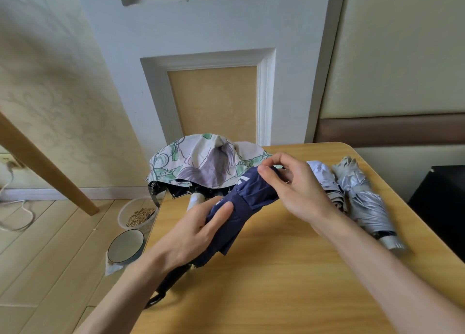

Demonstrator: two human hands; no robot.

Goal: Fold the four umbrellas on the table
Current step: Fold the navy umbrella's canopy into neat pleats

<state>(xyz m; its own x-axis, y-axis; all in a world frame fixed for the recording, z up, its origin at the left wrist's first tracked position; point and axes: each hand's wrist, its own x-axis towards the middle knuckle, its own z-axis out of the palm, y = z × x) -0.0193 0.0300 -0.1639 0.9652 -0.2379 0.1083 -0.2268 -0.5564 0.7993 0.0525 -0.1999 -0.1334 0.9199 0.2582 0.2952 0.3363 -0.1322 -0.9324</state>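
Two hands on the navy umbrella (pixel 241 202), held over the table (pixel 276 296): left hand (pixel 196 233) wraps its middle, right hand (pixel 297 185) pinches fabric near the tip. Canopy looks soft, light and slippery, so I'd squeeze the bundle mid-length.

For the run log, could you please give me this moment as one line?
left hand holds navy umbrella | right hand pinches its top | floral umbrella unfolded
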